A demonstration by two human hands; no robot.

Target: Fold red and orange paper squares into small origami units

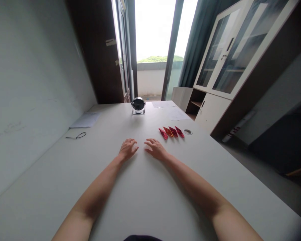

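Left hand [128, 149] and right hand [156, 149] — fingers loosely spread over white table [142, 197] — red and orange pieces [174, 132] near the latter

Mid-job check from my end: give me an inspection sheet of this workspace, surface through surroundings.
Surface: white table, left side against a wall.
Job's things: four folded pieces, red and orange, in a row beyond the right hand, apart from it.
Clutter: papers at left and far right; round black device on a metal stand; ring beside the pieces.
Hands: left hand and right hand both open, holding nothing; table contact unclear.
Cables: thin black strip, looped at one end, perhaps a cable tie; otherwise nothing seen.
Surroundings: window, dark curtain, glass-door cabinet.
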